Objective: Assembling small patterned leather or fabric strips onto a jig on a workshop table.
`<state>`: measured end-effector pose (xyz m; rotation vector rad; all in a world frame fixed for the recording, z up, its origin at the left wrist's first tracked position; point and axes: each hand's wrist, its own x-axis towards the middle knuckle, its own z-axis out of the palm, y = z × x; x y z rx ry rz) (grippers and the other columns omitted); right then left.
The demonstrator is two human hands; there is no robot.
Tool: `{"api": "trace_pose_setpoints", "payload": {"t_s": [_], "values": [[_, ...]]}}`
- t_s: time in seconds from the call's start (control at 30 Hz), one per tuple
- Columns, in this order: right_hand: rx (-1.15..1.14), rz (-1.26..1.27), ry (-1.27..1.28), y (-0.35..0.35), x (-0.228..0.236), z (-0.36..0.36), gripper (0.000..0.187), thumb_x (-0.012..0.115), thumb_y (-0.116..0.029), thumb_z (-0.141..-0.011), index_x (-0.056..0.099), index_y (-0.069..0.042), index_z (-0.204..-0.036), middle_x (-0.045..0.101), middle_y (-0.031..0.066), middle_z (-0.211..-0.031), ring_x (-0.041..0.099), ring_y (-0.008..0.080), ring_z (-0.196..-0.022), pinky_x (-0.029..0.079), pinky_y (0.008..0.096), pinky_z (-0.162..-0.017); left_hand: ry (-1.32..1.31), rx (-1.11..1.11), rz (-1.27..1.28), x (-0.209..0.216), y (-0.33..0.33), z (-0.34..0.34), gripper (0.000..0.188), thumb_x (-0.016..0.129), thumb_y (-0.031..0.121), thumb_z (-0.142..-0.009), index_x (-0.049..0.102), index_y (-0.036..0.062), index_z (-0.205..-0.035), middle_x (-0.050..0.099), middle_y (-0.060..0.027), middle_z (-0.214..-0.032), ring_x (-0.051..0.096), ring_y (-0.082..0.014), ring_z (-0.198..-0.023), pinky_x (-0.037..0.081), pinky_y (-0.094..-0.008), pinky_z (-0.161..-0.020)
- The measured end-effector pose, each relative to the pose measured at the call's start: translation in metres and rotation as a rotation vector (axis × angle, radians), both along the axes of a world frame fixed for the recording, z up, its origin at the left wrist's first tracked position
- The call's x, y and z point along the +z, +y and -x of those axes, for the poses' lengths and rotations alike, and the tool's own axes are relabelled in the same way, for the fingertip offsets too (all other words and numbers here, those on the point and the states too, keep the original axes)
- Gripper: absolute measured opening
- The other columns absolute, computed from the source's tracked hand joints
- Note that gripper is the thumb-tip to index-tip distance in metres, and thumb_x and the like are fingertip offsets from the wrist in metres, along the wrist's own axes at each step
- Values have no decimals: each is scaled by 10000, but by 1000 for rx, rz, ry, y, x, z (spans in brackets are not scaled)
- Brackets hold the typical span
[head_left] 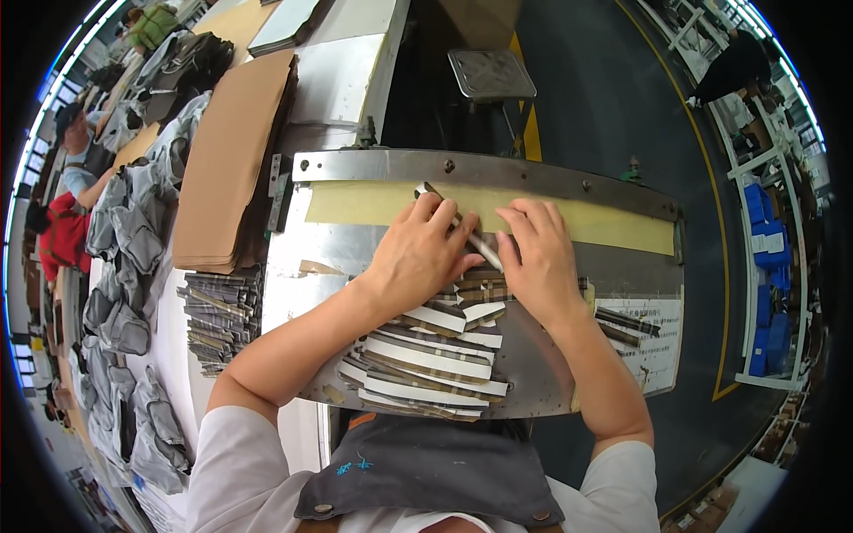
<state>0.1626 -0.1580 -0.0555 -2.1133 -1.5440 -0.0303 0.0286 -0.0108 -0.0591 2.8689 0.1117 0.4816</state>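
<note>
A narrow strip (485, 250), dark at its far end and pale at its near end, slants across the metal work plate (542, 355). My left hand (419, 247) is closed on its middle, fingers bent over it. Beside the strip's near end is my right hand (540, 258); its thumb lies along the strip and its bent fingertips rest on a yellow band (613, 233). Thumb and forefinger there are apart. Below both hands lies a fanned pile of dark strips with white sides (426, 360), partly covered by my left wrist.
A metal bar (515, 171) with bolts edges the plate. Left stand brown board sheets (233, 160), a bundle of dark strips (220, 320) and grey fabric pieces (133, 222). More strips (629, 324) lie right, on a printed sheet. Beyond are a stool (491, 73) and people (67, 226).
</note>
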Motion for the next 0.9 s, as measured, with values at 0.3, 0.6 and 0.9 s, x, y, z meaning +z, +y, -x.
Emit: {"api": "trace_pose_setpoints", "payload": {"t_s": [0.3,0.6,0.9], "values": [[170,36,-53,-1,-9,-2,524,581,27,-824,512,23,-1344,528,162,-1388,491,312,-1297,397,429,-1078,-139,-153,-76,-5,14,0,261,722,173,-814,650,-8,-987,606,-156,-1116,563,-335,-1096,486,-416,-935],[107,18,-115,4,-15,-3,444,552,-22,-894,518,43,-1332,516,164,-1405,446,320,-1339,376,438,-1090,-73,-46,-90,-15,11,-6,601,605,398,-927,521,-44,-1326,533,-213,-1375,496,-379,-1260,386,-457,-1082],[102,23,-105,4,-17,-1,436,536,-33,-915,505,43,-1343,502,150,-1413,458,322,-1314,375,438,-1088,-15,-46,-109,-12,9,-2,582,585,426,-931,537,1,-1325,511,-275,-1361,490,-402,-1262,393,-461,-1072]]}}
